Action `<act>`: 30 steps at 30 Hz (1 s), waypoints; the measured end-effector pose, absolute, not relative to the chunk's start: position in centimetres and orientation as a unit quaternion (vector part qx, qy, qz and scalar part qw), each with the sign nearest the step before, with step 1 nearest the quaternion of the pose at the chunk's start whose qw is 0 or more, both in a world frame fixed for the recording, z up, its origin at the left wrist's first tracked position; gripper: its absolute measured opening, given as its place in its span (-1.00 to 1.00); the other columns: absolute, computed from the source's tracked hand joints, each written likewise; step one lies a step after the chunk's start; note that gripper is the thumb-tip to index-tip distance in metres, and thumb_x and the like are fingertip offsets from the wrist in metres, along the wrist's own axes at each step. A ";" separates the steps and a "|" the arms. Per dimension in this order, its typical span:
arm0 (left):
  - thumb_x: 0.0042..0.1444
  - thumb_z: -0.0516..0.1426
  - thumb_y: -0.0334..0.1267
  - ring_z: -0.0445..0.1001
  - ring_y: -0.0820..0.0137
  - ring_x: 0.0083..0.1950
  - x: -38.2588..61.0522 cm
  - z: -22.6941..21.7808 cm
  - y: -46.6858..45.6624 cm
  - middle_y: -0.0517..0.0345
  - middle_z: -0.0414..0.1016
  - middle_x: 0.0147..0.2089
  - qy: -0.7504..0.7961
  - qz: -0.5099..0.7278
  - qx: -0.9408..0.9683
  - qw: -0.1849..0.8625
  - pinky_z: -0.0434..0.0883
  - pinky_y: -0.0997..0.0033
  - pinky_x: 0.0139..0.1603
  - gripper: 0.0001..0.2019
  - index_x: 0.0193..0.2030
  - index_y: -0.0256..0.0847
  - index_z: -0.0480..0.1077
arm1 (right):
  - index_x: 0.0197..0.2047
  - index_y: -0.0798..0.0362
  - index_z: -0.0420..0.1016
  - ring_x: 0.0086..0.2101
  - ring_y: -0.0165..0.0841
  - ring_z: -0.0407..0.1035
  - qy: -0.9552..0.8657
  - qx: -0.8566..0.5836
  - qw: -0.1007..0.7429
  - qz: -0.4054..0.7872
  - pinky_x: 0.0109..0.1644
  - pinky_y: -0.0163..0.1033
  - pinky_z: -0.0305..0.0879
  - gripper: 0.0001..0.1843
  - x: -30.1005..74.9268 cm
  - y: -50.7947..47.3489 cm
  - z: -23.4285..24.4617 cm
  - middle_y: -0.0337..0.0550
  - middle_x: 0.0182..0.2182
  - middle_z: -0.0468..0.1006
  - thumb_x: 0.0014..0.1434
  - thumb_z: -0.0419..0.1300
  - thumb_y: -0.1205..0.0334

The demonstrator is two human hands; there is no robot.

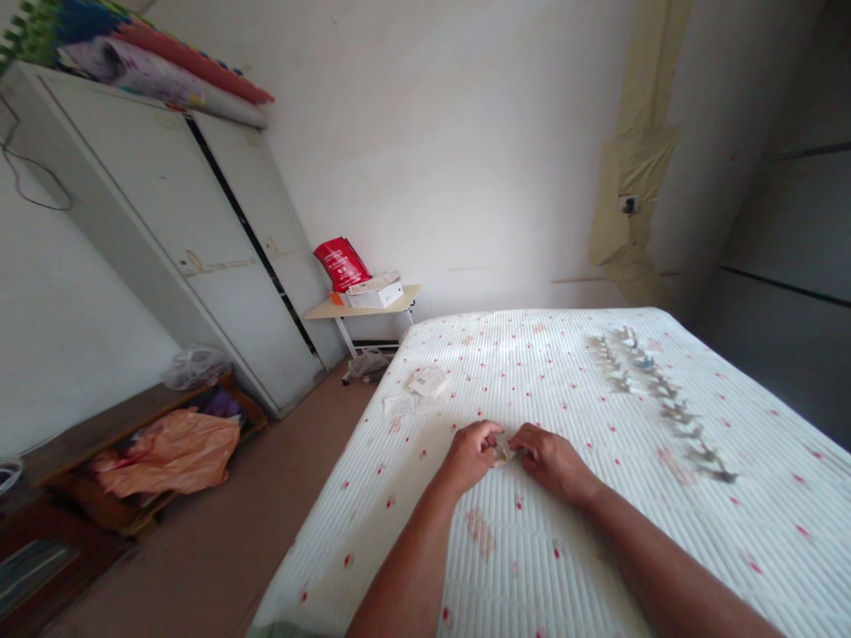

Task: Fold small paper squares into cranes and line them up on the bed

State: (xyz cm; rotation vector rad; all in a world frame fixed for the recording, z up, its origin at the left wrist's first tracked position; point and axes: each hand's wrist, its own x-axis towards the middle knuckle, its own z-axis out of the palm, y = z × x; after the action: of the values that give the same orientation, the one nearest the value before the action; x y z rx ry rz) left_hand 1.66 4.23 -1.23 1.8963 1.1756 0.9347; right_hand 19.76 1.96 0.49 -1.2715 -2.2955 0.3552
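Over the middle of the bed, my left hand point(473, 454) and my right hand point(549, 459) face each other with fingers pinched. Between them is a small piece of folded paper point(502, 450), pale with some brownish tint; the fingers cover much of it, and its exact shape is unclear. Both hands grip its edges, left and right. Beyond my left hand lies a small pile of printed paper sheets point(427, 383). To the right of my right hand, several small folded paper figures point(673, 409), which look like paper cranes, stand in two rows.
A quilted white bed cover point(505, 354) with red dots spreads beneath everything. Behind its far left corner stands a small table point(363, 310) with a red bag point(342, 263) and a white box point(376, 292). A grey cabinet point(179, 230) and a low wooden bench point(126, 434) stand at the left.
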 end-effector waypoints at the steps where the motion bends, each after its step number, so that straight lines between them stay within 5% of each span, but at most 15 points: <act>1: -0.16 0.02 -0.53 0.33 0.49 -0.36 1.6 -1.2 4.1 0.22 0.38 -0.40 0.461 0.372 0.728 0.346 0.28 0.55 -0.33 -0.63 -0.18 -0.21 0.40 | -0.36 0.05 0.43 -0.35 -0.42 0.35 -0.842 -0.464 0.241 0.130 -0.30 -0.39 0.17 -0.68 19.8 1.9 0.6 -0.20 -0.38 0.42 -0.10 -0.02 0.57; 11: -0.20 0.17 -0.40 0.32 0.43 -0.32 1.3 0.4 1.4 0.22 0.35 -0.42 0.506 0.325 0.777 0.186 0.22 0.47 -0.28 -0.95 -0.53 -0.21 0.38 | -0.48 0.07 0.42 -0.38 -0.45 0.34 -0.848 -0.455 0.230 0.145 -0.33 -0.40 0.15 -0.75 19.5 1.7 1.2 -0.21 -0.41 0.40 -0.06 -0.01 0.55; 17: -0.18 0.17 -0.42 0.34 0.43 -0.32 1.9 0.0 1.8 0.21 0.38 -0.41 0.506 0.314 0.787 0.159 0.21 0.48 -0.31 -0.94 -0.51 -0.20 0.41 | -0.39 0.06 0.43 -0.36 -0.44 0.33 -0.837 -0.457 0.262 0.147 -0.29 -0.38 0.17 -0.76 19.4 1.3 1.3 -0.21 -0.38 0.39 -0.05 0.02 0.51; 25: -0.14 0.15 -0.41 0.35 0.43 -0.31 1.8 -0.3 2.0 0.20 0.40 -0.42 0.518 0.288 0.792 0.146 0.23 0.47 -0.25 -0.95 -0.52 -0.20 0.43 | -0.43 0.05 0.44 -0.41 -0.43 0.34 -0.821 -0.506 0.237 0.119 -0.38 -0.37 0.13 -0.83 18.4 1.0 1.7 -0.21 -0.41 0.41 0.11 0.08 0.20; 30: -0.07 0.10 -0.39 0.36 0.45 -0.30 1.7 -0.1 2.2 0.22 0.43 -0.38 0.513 0.290 0.791 0.166 0.26 0.49 -0.24 -0.83 -0.31 -0.18 0.46 | -0.43 0.06 0.46 -0.41 -0.43 0.35 -0.817 -0.526 0.210 0.105 -0.38 -0.38 0.12 -0.80 18.0 1.0 1.6 -0.19 -0.40 0.44 0.13 0.04 0.26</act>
State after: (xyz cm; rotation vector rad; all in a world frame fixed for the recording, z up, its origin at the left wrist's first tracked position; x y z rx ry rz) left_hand 1.74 2.23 -0.14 2.2519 1.4602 0.8243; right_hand 18.03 0.99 1.62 -1.4639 -2.2727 0.2922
